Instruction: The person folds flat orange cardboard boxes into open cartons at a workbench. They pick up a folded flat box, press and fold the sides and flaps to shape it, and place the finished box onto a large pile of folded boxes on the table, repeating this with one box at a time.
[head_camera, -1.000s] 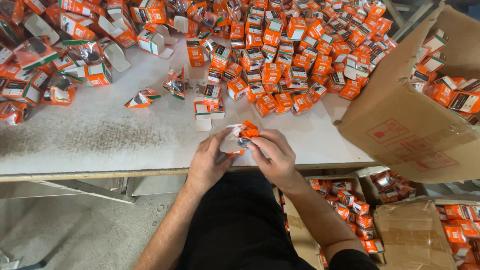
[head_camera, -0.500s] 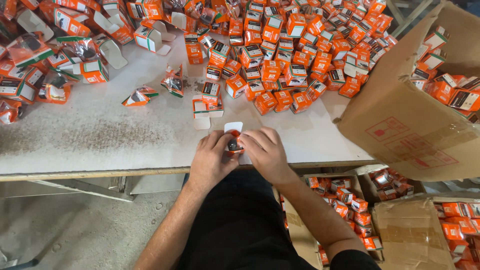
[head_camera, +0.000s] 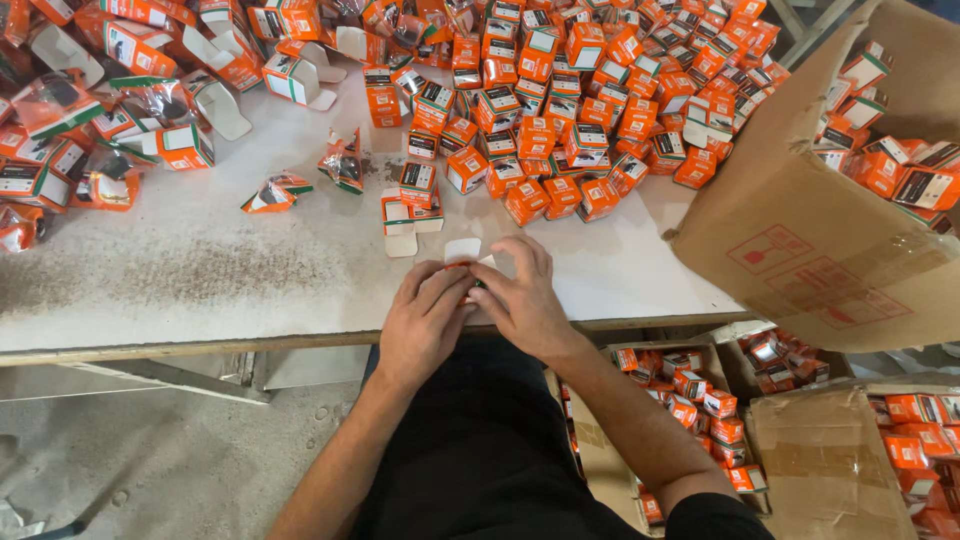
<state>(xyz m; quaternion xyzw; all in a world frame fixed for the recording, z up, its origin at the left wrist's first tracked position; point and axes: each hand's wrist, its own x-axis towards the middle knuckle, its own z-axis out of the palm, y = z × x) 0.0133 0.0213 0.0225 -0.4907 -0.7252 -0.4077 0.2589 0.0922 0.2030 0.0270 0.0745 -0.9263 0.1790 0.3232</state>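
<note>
At the table's near edge, we noted the left hand (head_camera: 422, 322) and right hand (head_camera: 522, 300) cupped together, fingers closed round a small orange box (head_camera: 462, 257), white flap up. Heaped orange boxes (head_camera: 560, 110) covered the far side.

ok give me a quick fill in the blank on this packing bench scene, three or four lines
1. Both hands, the left hand and the right hand, are closed around one small ____ and white box at the table's near edge.
2. The heap of small boxes lies on a ____ table.
3. The big cardboard carton on the person's ____ side is tipped, with small boxes inside.
4. Below the table edge, an open carton on the floor holds more orange ____.

Missing words: orange; white; right; boxes
</note>
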